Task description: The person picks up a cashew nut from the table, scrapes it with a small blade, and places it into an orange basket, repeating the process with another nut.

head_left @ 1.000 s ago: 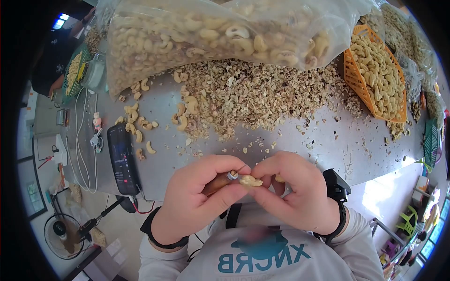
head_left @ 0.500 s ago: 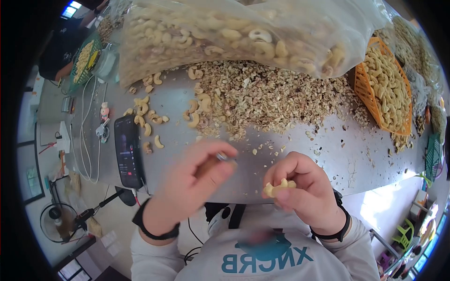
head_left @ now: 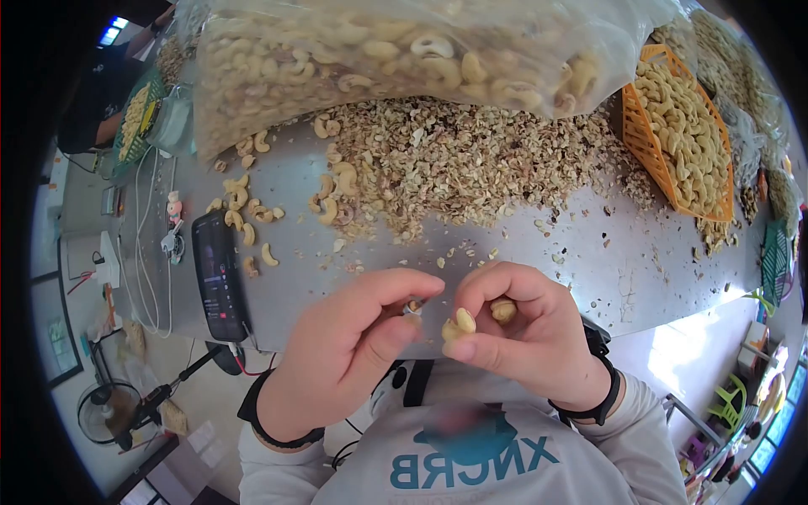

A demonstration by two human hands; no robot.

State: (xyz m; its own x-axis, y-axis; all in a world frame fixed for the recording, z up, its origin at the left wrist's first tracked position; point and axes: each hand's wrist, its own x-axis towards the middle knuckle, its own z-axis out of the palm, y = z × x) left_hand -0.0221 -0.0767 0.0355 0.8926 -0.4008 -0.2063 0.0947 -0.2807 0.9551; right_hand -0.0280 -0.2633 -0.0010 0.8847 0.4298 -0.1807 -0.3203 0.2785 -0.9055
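My left hand (head_left: 337, 341) is closed, thumb and index finger pinching a small metal tool (head_left: 411, 308), most of it hidden in the grip. Facing it, my right hand (head_left: 534, 341) holds a pale cashew nut (head_left: 460, 324) between thumb and fingertips. A second cashew (head_left: 502, 310) rests in the curl of the same fingers. Both hands are over the near edge of the metal table (head_left: 353, 252), the metal tip a short way left of the held nut.
A large clear bag of cashews (head_left: 337, 67) lies across the back, with a heap of flaky skins (head_left: 471, 168) before it. An orange basket (head_left: 652, 147) of pale cashews stands right. Loose cashews (head_left: 237, 198), a phone (head_left: 220, 273) and white cables are left. Another person's arm (head_left: 108, 129) shows far left.
My left hand has turned and lowered slightly. My right hand has shifted the cashew in its fingertips, and a second nut now shows in its palm. The view has moved a little.
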